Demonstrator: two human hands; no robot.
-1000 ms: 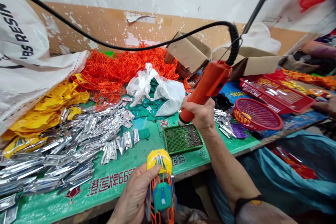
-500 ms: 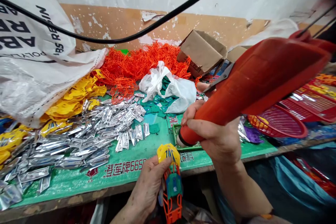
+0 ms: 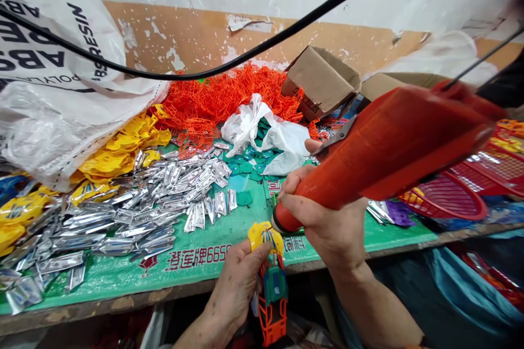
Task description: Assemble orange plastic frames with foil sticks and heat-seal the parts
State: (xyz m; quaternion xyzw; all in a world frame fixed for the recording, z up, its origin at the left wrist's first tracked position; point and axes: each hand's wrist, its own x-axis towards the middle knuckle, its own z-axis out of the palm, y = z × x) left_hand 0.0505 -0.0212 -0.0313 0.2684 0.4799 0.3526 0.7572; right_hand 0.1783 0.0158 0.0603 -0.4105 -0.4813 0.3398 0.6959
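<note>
My left hand (image 3: 234, 279) is closed around a plastic toy car (image 3: 275, 285) just in front of the table edge. The toy has a yellow front, a green middle and an orange openwork frame. My right hand (image 3: 329, 223) grips a red electric screwdriver (image 3: 380, 147) with a metal lever along its upper side. The screwdriver slants down to the left, its nose close above the yellow part; whether the bit touches it I cannot tell. Behind the screwdriver's nose, a small green tray (image 3: 277, 200) is mostly hidden.
Silver pieces (image 3: 143, 218), yellow shells (image 3: 118, 147) and orange frames (image 3: 229, 92) lie heaped on the green-covered table (image 3: 123, 278). A white plastic bag (image 3: 289, 139) holds green parts. Behind are a cardboard box (image 3: 323, 79) and a hanging black cable (image 3: 245, 54); red baskets (image 3: 446, 196) stand right.
The screwdriver has come down and left, bringing its nose nearer the toy car's yellow front. My left hand keeps its hold on the toy. The whole view has shifted slightly.
</note>
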